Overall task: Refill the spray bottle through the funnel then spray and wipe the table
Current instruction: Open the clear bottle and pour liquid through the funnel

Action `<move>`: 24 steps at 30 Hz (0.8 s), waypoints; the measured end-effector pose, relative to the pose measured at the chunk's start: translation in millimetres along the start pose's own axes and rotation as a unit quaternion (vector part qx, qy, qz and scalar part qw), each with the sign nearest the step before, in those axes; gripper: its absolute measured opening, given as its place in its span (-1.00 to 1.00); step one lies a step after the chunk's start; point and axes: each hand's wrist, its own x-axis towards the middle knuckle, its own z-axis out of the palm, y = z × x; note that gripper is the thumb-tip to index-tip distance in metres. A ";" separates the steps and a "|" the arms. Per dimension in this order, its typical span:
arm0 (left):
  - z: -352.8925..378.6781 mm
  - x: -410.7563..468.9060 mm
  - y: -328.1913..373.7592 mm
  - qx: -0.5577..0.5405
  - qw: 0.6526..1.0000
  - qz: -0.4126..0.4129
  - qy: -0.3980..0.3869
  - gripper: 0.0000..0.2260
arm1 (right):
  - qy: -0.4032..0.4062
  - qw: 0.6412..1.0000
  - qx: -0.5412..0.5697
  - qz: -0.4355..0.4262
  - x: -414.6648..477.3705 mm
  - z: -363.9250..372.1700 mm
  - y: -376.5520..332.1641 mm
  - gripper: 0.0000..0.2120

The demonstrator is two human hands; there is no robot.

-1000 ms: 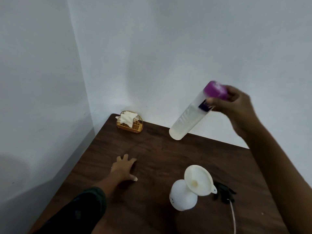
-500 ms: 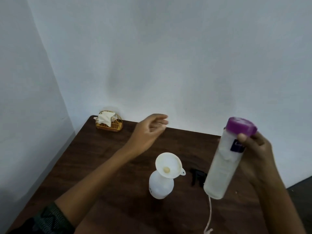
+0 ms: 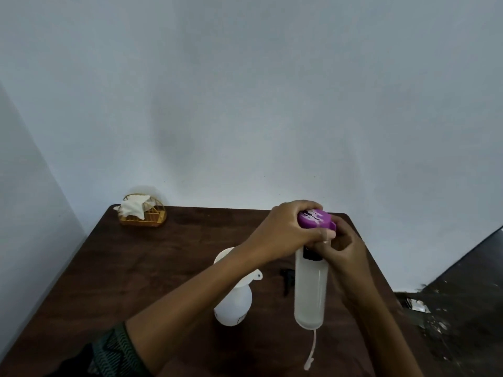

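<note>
We stand at a dark wooden table (image 3: 163,268) set into the corner of two pale bare walls. The white spray bottle (image 3: 232,306) stands upright near the middle of the table, uncapped, with the white funnel (image 3: 226,257) seated in its neck; our left forearm crosses in front and hides part of the funnel's bowl. Just right of it we hold the clear refill bottle (image 3: 310,292) upright above the table. Our right hand (image 3: 345,248) is curled round its neck, and our left hand (image 3: 283,232) is closed over the purple cap (image 3: 315,219), fingers wrapped round its edge. That is what has changed: a second ago the left hand lay flat on the table, half a second ago it was in the air with loose fingers, and the right hand carried the refill bottle alone. We judge that the cap is about to be twisted off, so pouring has not begun. Behind the refill bottle lies the black spray head (image 3: 287,278), with its pale dip tube (image 3: 313,349) trailing toward us. In the far left corner sits a gold wire holder (image 3: 144,213) with white napkins.
</note>
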 end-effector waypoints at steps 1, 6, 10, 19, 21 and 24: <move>0.2 0.5 -0.8 -0.001 1.000 0.004 0.003 -0.53 | 0.007 1.000 -0.003 -0.009 -2.4 -0.3 1.7 -0.54; -3.3 -2.1 4.4 -0.072 0.997 0.009 0.024 -0.56 | -0.033 0.996 -0.080 0.011 -12.2 -2.2 12.8 -0.32; 2.6 -2.8 2.5 -0.146 0.989 0.017 -0.021 -0.61 | -0.083 0.991 -0.101 0.009 -13.4 -0.9 12.1 -0.57; 26.9 -4.5 -2.3 -0.197 0.970 0.043 0.133 -0.69 | 0.038 0.990 -0.127 -0.044 -16.9 25.2 13.5 -0.51; 21.4 -4.2 -0.2 -0.220 0.972 0.028 0.078 -0.68 | 0.069 0.986 -0.148 -0.027 -16.3 28.9 16.6 -0.53; 3.0 -5.1 -0.2 -0.267 0.963 0.011 -0.045 -0.47 | 0.068 0.988 -0.141 0.001 -14.0 28.2 16.0 -0.60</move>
